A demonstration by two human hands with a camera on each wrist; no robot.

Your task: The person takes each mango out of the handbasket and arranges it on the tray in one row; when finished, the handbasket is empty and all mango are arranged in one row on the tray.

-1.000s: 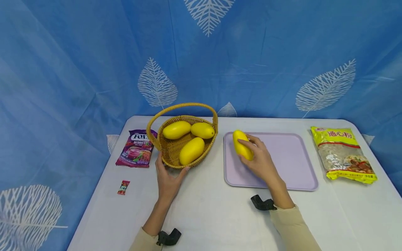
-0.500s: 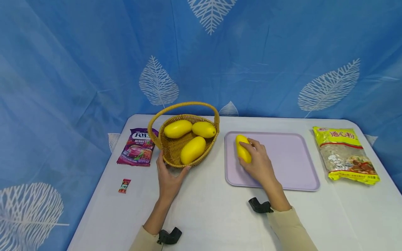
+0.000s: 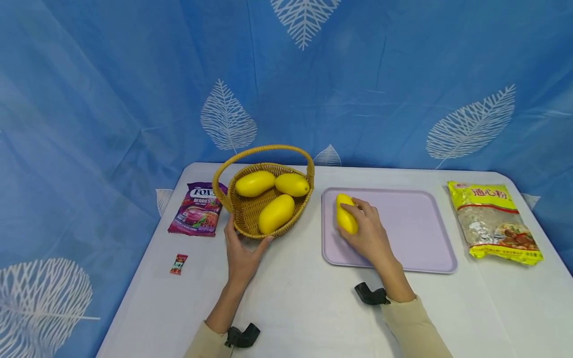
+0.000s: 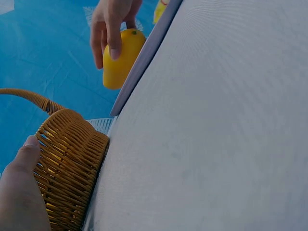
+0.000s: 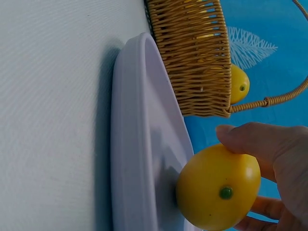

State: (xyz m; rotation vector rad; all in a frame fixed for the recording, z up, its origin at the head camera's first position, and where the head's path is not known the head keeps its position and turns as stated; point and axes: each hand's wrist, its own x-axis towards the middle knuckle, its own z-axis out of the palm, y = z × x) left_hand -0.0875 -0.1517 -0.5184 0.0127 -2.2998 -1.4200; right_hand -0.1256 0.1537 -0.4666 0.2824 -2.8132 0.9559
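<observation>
My right hand (image 3: 368,232) grips a yellow mango (image 3: 346,214) at the left part of the lilac tray (image 3: 412,219). In the right wrist view the mango (image 5: 216,187) shows its green stem end, thumb on one side and fingers on the other; whether it touches the tray floor I cannot tell. With thumb and fingers spread about its near end, my left hand (image 3: 241,261) holds the handled wicker basket (image 3: 245,216). Three more mangoes lie in the basket, one being the near mango (image 3: 276,215). The left wrist view shows the thumb (image 4: 26,156) against the weave; the other fingers are hidden there.
Left of the basket lies a purple candy bag (image 3: 197,211), with a small wrapped candy (image 3: 178,264) nearer the front. A yellow pasta bag (image 3: 494,222) lies right of the tray. Behind the white table (image 3: 304,308) hangs a blue leaf-patterned cloth (image 3: 371,74).
My right hand has lowered the mango toward the tray and moved it slightly nearer to me, then nearly stopped. The left hand stays at the basket. The head view has shifted slightly.
</observation>
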